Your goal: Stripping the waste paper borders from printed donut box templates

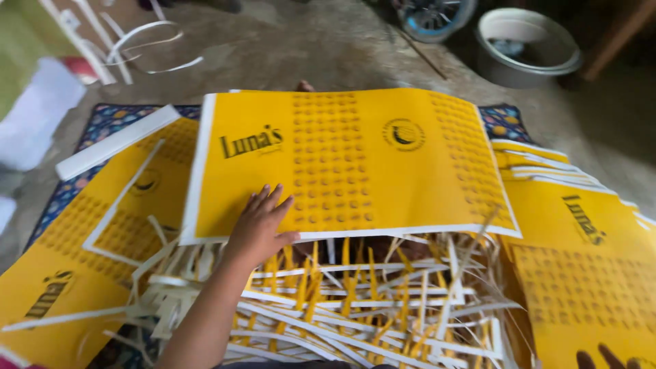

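I see my left hand (258, 225) spread flat, fingers fanned wide, palm pressing the near edge of a large yellow printed sheet (355, 160) that stretches away from it. Just below the hand lies a tangled heap of white and yellow paper strips (355, 307). My right hand (601, 358) barely shows at the bottom edge, only fingertips, so I cannot tell how open it is; it rests on a stack of yellow sheets (581, 239). Far beyond it sits a metal basin (526, 44).
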